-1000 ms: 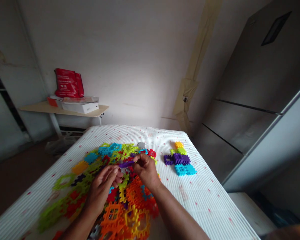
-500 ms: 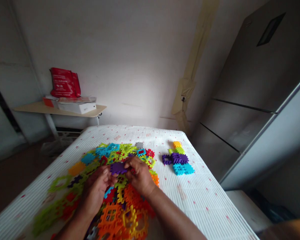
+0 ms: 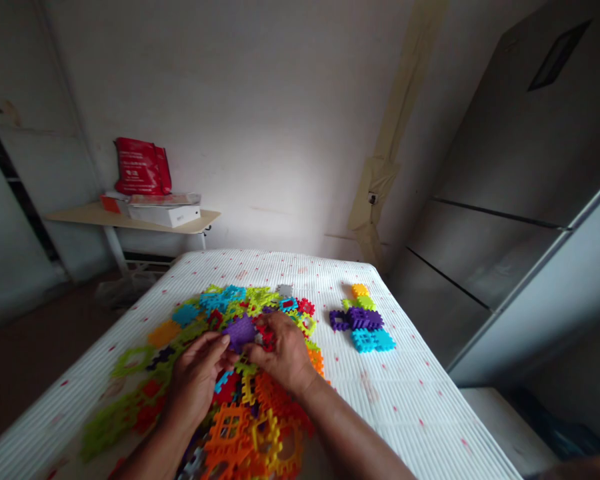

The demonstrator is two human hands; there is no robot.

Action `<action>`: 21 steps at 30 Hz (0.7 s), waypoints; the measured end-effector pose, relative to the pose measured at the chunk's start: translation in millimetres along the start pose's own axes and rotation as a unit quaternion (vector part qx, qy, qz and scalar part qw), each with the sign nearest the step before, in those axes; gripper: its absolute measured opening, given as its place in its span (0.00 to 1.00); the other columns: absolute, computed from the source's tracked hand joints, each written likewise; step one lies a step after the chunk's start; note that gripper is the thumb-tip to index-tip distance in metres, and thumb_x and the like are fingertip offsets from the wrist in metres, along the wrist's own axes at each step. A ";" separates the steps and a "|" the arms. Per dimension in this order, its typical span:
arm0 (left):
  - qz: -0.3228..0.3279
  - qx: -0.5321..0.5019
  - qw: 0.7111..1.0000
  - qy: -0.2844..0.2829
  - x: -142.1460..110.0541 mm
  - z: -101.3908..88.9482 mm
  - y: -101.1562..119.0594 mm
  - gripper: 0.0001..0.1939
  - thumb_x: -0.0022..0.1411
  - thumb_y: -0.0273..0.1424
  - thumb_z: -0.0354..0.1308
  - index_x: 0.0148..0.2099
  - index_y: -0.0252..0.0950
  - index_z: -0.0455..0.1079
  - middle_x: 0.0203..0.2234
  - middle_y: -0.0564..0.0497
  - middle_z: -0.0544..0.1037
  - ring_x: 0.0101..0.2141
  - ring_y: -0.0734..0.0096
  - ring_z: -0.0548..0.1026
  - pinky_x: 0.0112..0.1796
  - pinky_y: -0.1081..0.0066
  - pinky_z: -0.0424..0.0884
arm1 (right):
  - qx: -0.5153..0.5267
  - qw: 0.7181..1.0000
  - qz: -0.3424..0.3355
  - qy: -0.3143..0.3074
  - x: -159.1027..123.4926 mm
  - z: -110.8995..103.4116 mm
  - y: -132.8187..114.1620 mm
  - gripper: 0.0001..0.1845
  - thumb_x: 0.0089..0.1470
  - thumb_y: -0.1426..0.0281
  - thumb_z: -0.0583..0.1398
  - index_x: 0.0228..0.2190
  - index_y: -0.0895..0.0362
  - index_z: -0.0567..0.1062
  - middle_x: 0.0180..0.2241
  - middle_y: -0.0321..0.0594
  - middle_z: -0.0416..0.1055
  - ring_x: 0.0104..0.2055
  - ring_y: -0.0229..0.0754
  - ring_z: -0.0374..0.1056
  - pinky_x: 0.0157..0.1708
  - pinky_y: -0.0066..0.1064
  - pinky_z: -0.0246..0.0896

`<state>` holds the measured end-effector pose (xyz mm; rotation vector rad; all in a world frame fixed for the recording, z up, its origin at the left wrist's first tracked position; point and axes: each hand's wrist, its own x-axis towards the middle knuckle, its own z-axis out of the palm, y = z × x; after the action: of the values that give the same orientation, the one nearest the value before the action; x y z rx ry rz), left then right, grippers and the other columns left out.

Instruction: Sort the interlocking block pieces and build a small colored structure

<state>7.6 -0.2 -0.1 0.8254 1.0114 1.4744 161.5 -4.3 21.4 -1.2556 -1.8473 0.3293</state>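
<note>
A purple interlocking building tile (image 3: 239, 331) is held up over the heap, its flat face tilted towards me. My left hand (image 3: 196, 375) pinches its left side between thumb and fingers. On the other side, my right hand (image 3: 284, 352) is closed with its thumb at the tile's lower right edge. A red piece (image 3: 267, 338) shows between the right fingers; whether they hold it I cannot tell. Under both hands spreads a heap of notched plastic tiles, with an orange window tile (image 3: 229, 427) and a yellow tile (image 3: 266, 433) nearest me.
On the right of the white dotted cover (image 3: 380, 413) lies a group of joined tiles: purple (image 3: 366, 319), light blue (image 3: 380, 340), green and yellow. A side table (image 3: 85, 213) with a red bag (image 3: 143, 167) stands back left. A grey refrigerator (image 3: 480, 200) stands right.
The purple tile has been tipped up, so more of its face shows. My right thumb has moved down to its lower edge. The whole view has shifted slightly.
</note>
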 end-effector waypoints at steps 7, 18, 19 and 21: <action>0.019 0.025 0.999 -0.030 -1.3 -0.4 0.5 0.16 0.43 0.40 0.67 0.28 0.36 0.67 0.12 0.59 0.67 0.15 0.79 0.61 0.18 0.77 0.56 | -0.058 0.996 -0.061 -0.009 -4.7 4.2 -4.6 0.21 0.49 0.64 0.62 0.44 0.56 0.68 0.40 0.44 0.68 0.44 0.46 0.63 0.44 0.36 0.61; 0.009 0.032 0.999 -0.026 -2.4 0.8 0.6 0.23 0.40 0.44 0.69 0.35 0.37 0.69 0.19 0.57 0.74 0.18 0.78 0.64 0.19 0.76 0.58 | -0.089 0.995 -0.044 -0.012 9.9 -4.1 -4.0 0.23 0.45 0.69 0.62 0.45 0.59 0.71 0.40 0.44 0.70 0.43 0.46 0.65 0.46 0.34 0.61; 0.006 0.032 0.999 -0.024 -2.8 1.6 1.4 0.24 0.39 0.44 0.69 0.37 0.37 0.69 0.21 0.56 0.76 0.18 0.78 0.65 0.20 0.77 0.58 | -0.082 0.996 -0.028 0.005 14.6 -13.7 -1.0 0.22 0.45 0.70 0.62 0.44 0.59 0.72 0.39 0.43 0.71 0.42 0.45 0.66 0.45 0.33 0.62; 0.000 0.034 0.999 -0.021 -3.0 2.2 2.3 0.26 0.38 0.45 0.69 0.37 0.37 0.69 0.25 0.54 0.78 0.20 0.77 0.67 0.21 0.77 0.61 | -0.067 0.996 0.022 0.055 24.1 -39.8 10.9 0.19 0.45 0.70 0.62 0.42 0.59 0.74 0.38 0.42 0.72 0.40 0.42 0.67 0.42 0.29 0.63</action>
<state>9.1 -2.9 3.1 0.9021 1.0357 1.4235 195.7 12.0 50.6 -1.3800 -1.7728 0.1584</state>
